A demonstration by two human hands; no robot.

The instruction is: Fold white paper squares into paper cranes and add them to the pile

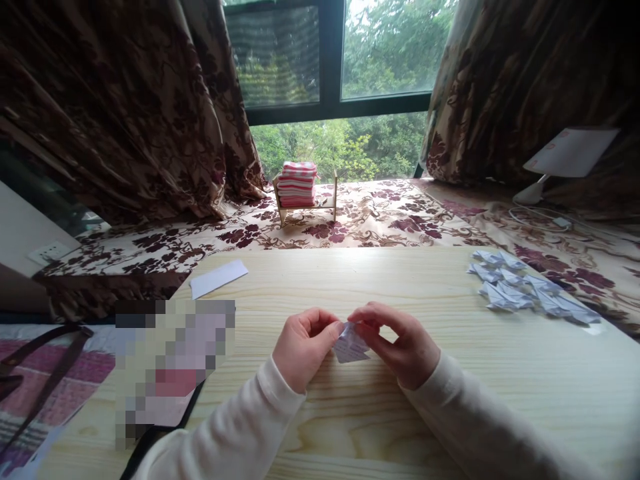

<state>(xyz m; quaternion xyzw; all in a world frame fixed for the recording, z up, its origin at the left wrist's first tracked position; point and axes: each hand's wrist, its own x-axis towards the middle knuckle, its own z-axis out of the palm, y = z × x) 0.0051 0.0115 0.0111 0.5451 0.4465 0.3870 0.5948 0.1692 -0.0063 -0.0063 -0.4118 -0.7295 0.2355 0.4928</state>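
Just above the middle of the wooden table (280,280), a small folded piece of paper (351,348) with faint printed lines is pinched between both hands. My left hand (307,343) grips its upper left edge between thumb and fingers. On the other side, my right hand (400,340) is closed on the top right of the paper, its fingertips close to the left thumb. The paper's lower part hangs in view as a pointed shape; its top is hidden by the fingers.
Several folded white paper pieces (510,287) lie clustered at the table's right. A flat white paper strip (219,278) rests at the back left, above a blurred-out area. Behind the table stand a small rack of striped cloths (297,187) and a lamp (570,153).
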